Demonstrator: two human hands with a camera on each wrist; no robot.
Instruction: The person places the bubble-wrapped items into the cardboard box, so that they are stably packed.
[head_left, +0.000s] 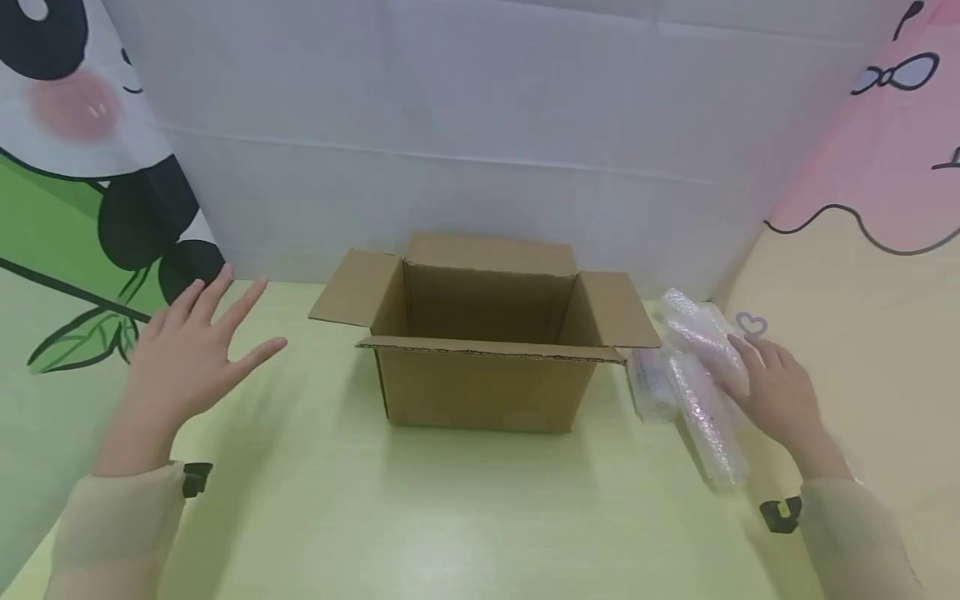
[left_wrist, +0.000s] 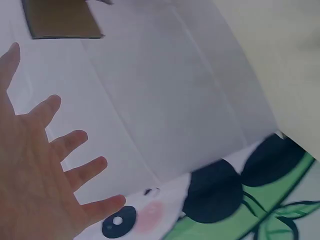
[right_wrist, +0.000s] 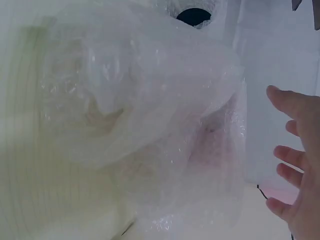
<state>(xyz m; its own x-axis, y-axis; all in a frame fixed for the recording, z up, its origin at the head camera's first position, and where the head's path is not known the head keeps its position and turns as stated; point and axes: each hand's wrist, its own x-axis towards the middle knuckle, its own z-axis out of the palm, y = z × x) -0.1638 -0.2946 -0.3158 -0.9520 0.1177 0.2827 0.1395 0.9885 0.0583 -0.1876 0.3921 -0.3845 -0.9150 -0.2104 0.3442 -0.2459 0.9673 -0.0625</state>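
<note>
My left hand (head_left: 191, 358) hovers over the left side of the table, fingers spread and palm empty, left of a cardboard box (head_left: 480, 387). In the left wrist view its fingers (left_wrist: 70, 145) stand apart, touching nothing. The box stands upright with its flaps folded outward. To its right lie several bubble-wrapped items (head_left: 708, 425), partly overlapping; the wrap blurs what is inside. Beside them is my right hand (head_left: 783, 396), its fingers loosely bent. From the right wrist, a gap shows between this hand and the bubble wrap (right_wrist: 150, 100).
A pale yellow-green table (head_left: 435, 517) bears everything. Behind the box hangs a white cloth (head_left: 480, 100). Cloth panels with cartoon prints flank it, a panda (head_left: 75, 100) on the left and a pink figure (head_left: 885, 150) on the right.
</note>
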